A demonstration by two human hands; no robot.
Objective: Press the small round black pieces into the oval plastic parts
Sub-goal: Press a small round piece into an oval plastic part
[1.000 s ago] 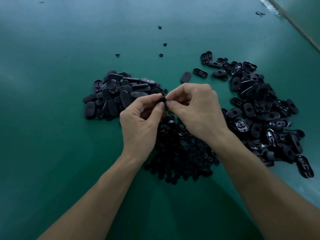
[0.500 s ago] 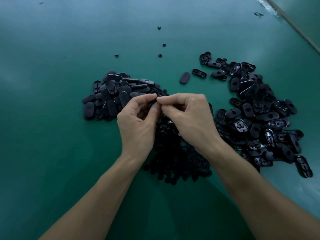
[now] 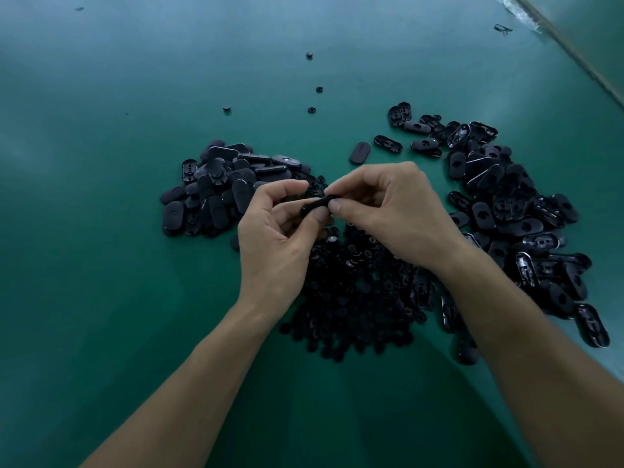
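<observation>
- The left hand (image 3: 273,238) and right hand (image 3: 395,211) meet above the middle of the surface (image 3: 101,265). Each pinches one end of a single oval part (image 3: 317,204) with thumb and curled fingers, and only a dark sliver of it shows between the fingertips.
- Whether a round piece sits in that part or under either thumb cannot be made out, because the fingers cover it.
- The heap of small round pieces (image 3: 354,292) lies directly beneath the hands and wrists, which hide its far edge. The pieces blur into one black mass.
- The left pile of oval parts (image 3: 219,190) lies beyond the left hand, its near right edge behind the fingers.
- The right pile of oval parts (image 3: 513,211) spreads beside the right forearm, which covers its inner edge.
- One lone oval part (image 3: 360,152) lies between the two piles, just beyond the right hand. A few stray round pieces (image 3: 309,55) are scattered farther off.
- The surface is plain dark green, dimly lit with soft glare. A pale edge strip (image 3: 574,52) crosses the top right corner, with a small dark scrap (image 3: 503,28) near it, too small to identify.
- Both forearms are cut off at the bottom.
</observation>
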